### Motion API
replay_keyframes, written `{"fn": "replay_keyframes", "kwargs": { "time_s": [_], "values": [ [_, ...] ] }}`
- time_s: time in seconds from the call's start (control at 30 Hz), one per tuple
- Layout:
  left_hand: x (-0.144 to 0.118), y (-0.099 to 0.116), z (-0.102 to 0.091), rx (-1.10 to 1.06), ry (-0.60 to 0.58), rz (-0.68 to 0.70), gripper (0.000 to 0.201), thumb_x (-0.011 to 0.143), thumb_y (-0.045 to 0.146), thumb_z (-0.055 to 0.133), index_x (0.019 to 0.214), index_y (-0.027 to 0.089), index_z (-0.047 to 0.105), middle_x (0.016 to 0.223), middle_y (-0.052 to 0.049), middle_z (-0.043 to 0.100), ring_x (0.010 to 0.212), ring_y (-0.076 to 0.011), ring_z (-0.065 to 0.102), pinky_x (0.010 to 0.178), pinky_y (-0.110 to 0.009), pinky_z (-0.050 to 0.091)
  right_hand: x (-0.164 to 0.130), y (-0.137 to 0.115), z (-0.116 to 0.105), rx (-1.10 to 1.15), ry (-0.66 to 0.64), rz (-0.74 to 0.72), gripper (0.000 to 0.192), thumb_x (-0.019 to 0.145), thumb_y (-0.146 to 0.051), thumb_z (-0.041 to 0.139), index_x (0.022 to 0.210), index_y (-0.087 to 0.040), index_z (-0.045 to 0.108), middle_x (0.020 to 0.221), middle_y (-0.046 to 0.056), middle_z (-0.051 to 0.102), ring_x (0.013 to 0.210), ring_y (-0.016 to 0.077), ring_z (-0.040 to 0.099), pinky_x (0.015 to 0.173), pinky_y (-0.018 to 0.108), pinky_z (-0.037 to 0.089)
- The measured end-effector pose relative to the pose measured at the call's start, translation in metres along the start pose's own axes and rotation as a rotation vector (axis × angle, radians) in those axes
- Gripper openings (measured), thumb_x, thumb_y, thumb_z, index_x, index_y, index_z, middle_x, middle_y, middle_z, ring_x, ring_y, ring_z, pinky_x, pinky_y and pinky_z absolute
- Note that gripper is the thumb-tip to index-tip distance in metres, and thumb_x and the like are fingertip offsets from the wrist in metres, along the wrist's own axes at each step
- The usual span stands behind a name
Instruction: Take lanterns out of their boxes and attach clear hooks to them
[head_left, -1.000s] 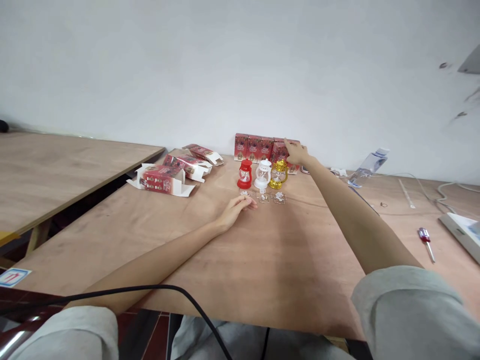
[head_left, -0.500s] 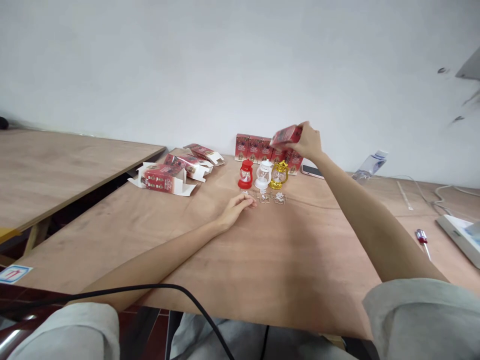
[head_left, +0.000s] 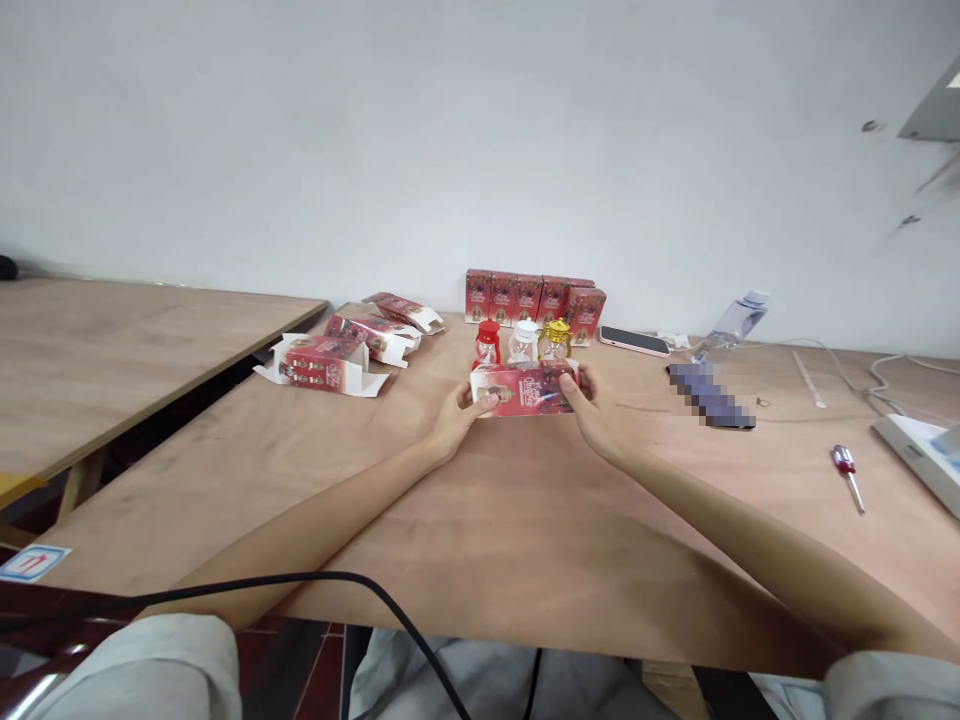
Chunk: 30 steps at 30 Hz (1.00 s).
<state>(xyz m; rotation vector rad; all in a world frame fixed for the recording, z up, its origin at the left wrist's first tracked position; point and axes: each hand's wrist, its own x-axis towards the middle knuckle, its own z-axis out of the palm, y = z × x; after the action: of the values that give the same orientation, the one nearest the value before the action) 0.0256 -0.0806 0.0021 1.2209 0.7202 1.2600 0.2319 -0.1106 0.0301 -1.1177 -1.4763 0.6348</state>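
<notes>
Hands [head_left: 457, 418] gripping red box [head_left: 526, 389], lengthwise left-right

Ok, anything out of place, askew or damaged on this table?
Mostly the opened red boxes at the left: they lie tipped over at odd angles with flaps hanging open, unlike the neat upright row of boxes by the wall. A plastic bottle also lies on its side. Both hands hold one box level.
</notes>
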Motion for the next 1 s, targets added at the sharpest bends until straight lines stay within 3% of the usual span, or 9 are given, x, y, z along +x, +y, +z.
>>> {"fn": "replay_keyframes", "kwargs": {
  "time_s": [0.13, 0.33, 0.5, 0.63, 0.73, 0.8, 0.9, 1.0],
  "values": [
    [0.002, 0.003, -0.003, -0.106, -0.029, -0.053, 0.053, 0.058, 0.041, 0.080, 0.099, 0.013, 0.062, 0.105, -0.009, 0.068, 0.104, -0.0250, 0.059, 0.094, -0.037, 0.042, 0.002, 0.000, -0.002, 0.037, 0.021, -0.013, 0.052, 0.078, -0.066, 0.046, 0.102, -0.022, 0.057, 0.094, 0.004, 0.063, 0.085, 0.0179, 0.058, 0.078, 0.033, 0.049],
    [0.005, 0.006, -0.009, -0.226, -0.038, -0.149, 0.041, 0.061, 0.040, 0.078, 0.090, 0.014, 0.064, 0.097, -0.007, 0.069, 0.103, -0.0234, 0.061, 0.093, -0.036, 0.045, 0.001, -0.011, -0.006, 0.146, -0.105, 0.021, 0.045, 0.077, -0.061, 0.053, 0.098, -0.022, 0.059, 0.086, 0.003, 0.063, 0.072, 0.0155, 0.058, 0.067, 0.030, 0.051],
    [0.005, 0.009, -0.011, -0.218, -0.027, -0.171, 0.034, 0.068, 0.040, 0.073, 0.091, 0.016, 0.062, 0.098, -0.005, 0.069, 0.103, -0.0227, 0.061, 0.089, -0.035, 0.048, 0.000, -0.015, -0.009, 0.130, -0.155, -0.036, 0.050, 0.079, -0.059, 0.052, 0.117, -0.027, 0.048, 0.082, 0.000, 0.062, 0.069, 0.0154, 0.058, 0.065, 0.031, 0.051],
    [0.008, 0.010, -0.012, -0.241, 0.019, -0.214, 0.032, 0.077, 0.044, 0.063, 0.097, 0.020, 0.058, 0.101, -0.006, 0.068, 0.101, -0.0226, 0.062, 0.089, -0.037, 0.049, 0.001, -0.018, -0.014, -0.026, -0.016, -0.042, 0.043, 0.085, -0.058, 0.038, 0.116, -0.030, 0.049, 0.080, 0.001, 0.058, 0.065, 0.0161, 0.056, 0.059, 0.030, 0.048],
    [0.011, 0.011, -0.014, -0.275, 0.050, -0.276, 0.035, 0.080, 0.050, 0.057, 0.100, 0.021, 0.056, 0.102, -0.007, 0.067, 0.098, -0.0229, 0.064, 0.090, -0.038, 0.050, 0.003, -0.026, -0.020, -0.027, 0.058, -0.028, 0.037, 0.088, -0.051, 0.034, 0.114, -0.031, 0.050, 0.089, 0.002, 0.061, 0.074, 0.0175, 0.058, 0.060, 0.029, 0.048],
    [0.013, 0.011, -0.015, -0.293, 0.062, -0.286, 0.036, 0.080, 0.051, 0.057, 0.102, 0.022, 0.054, 0.102, -0.006, 0.067, 0.097, -0.0219, 0.064, 0.090, -0.037, 0.050, 0.003, -0.033, -0.025, -0.036, 0.019, -0.062, 0.033, 0.088, -0.048, 0.034, 0.109, -0.030, 0.054, 0.102, 0.003, 0.061, 0.087, 0.0188, 0.059, 0.065, 0.030, 0.049],
    [0.014, 0.010, -0.017, -0.288, 0.059, -0.281, 0.039, 0.080, 0.053, 0.055, 0.105, 0.023, 0.054, 0.102, -0.006, 0.066, 0.097, -0.0215, 0.064, 0.089, -0.037, 0.051, 0.003, -0.040, -0.031, -0.164, -0.053, -0.181, 0.032, 0.087, -0.048, 0.040, 0.086, -0.027, 0.064, 0.116, 0.005, 0.057, 0.110, 0.0228, 0.052, 0.074, 0.033, 0.048],
    [0.015, 0.010, -0.018, -0.257, 0.031, -0.280, 0.043, 0.080, 0.057, 0.052, 0.108, 0.023, 0.054, 0.098, -0.008, 0.067, 0.097, -0.0229, 0.064, 0.087, -0.039, 0.052, 0.001, -0.039, -0.033, -0.285, -0.067, -0.243, 0.026, 0.085, -0.046, 0.049, 0.080, -0.027, 0.066, 0.120, 0.006, 0.055, 0.116, 0.0248, 0.050, 0.077, 0.035, 0.048]
  ]
}}
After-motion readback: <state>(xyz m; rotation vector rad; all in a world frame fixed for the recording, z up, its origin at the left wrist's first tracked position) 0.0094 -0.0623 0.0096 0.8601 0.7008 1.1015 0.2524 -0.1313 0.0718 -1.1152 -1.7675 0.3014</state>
